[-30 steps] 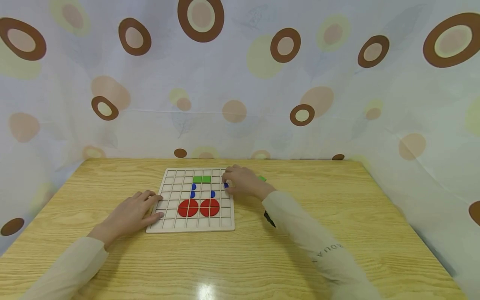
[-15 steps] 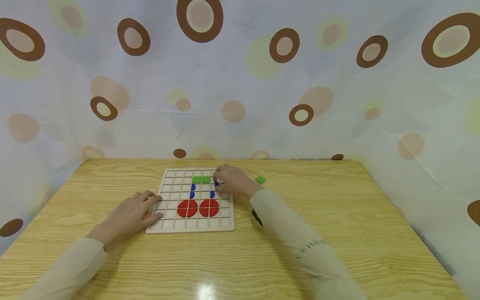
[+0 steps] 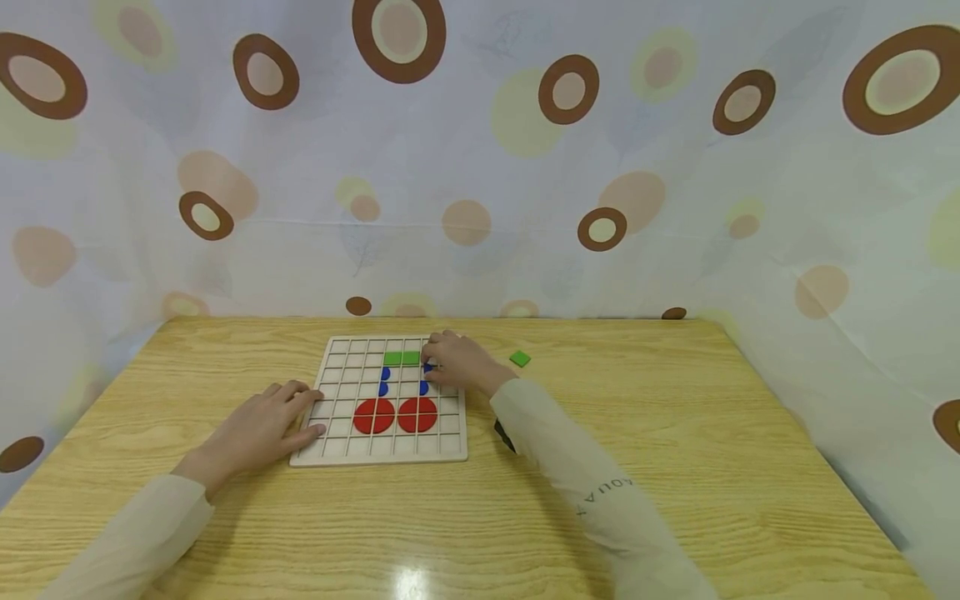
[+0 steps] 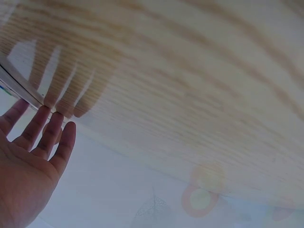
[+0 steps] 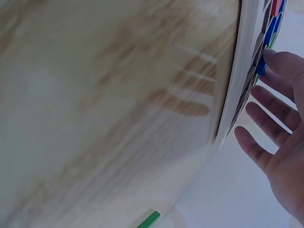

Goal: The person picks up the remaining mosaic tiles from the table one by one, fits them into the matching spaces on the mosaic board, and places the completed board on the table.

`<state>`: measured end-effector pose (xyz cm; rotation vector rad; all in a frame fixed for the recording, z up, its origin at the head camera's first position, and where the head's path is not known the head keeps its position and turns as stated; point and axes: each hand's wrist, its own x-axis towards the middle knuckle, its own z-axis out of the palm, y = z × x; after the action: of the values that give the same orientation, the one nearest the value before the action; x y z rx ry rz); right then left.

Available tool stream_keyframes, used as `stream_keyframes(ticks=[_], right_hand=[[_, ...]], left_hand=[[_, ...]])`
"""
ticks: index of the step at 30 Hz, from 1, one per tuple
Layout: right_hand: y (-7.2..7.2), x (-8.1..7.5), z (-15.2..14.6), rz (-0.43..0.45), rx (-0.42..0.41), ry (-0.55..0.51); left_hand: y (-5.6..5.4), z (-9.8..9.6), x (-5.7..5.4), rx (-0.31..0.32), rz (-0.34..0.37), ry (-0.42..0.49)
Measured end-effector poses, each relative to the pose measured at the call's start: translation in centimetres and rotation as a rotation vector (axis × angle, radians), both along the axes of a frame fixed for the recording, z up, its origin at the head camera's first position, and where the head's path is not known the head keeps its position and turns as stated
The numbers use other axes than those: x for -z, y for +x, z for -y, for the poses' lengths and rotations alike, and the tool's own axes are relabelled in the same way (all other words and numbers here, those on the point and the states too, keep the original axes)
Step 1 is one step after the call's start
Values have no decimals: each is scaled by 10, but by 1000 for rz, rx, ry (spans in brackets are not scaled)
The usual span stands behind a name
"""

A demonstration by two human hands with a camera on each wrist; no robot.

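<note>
My right hand [image 3: 461,364] is over the upper right of a pale grid board [image 3: 378,460], pinching a blue half-round tile [image 5: 261,66] between thumb and index finger. The other fingers stretch out past it. This tile sits at a grid cell, partly hidden by the fingers in the head view. Directly below it lies another blue half-round tile [image 3: 423,388], and two more form a column to the left. Along the board's left edge rests my left hand [image 3: 255,425], fingers loosely extended, fingertips and thumb touching the rim.
Two red rounds [image 3: 373,416], crossed by grid lines, fill the board's lower middle. A pair of green squares [image 3: 402,358] sits near its top. One loose green square tile [image 3: 520,358] lies on the wooden table [image 3: 637,433] right of the board. A patterned curtain [image 3: 465,150] hangs behind.
My right hand has moved left over the board with the blue tile, from the right border to the cell above the other blue tile. The left hand has stayed in place.
</note>
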<state>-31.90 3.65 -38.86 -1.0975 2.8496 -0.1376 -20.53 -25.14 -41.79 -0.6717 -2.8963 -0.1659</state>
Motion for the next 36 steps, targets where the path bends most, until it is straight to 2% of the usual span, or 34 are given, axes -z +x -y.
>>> stream_keyframes(ticks=[12, 36], right_hand=[[-1, 2, 1, -6, -10, 2], [-1, 3, -1, -36, -14, 27]], left_hand=[[0, -1, -3, 3, -3, -2], [1, -1, -2, 1, 5, -2]])
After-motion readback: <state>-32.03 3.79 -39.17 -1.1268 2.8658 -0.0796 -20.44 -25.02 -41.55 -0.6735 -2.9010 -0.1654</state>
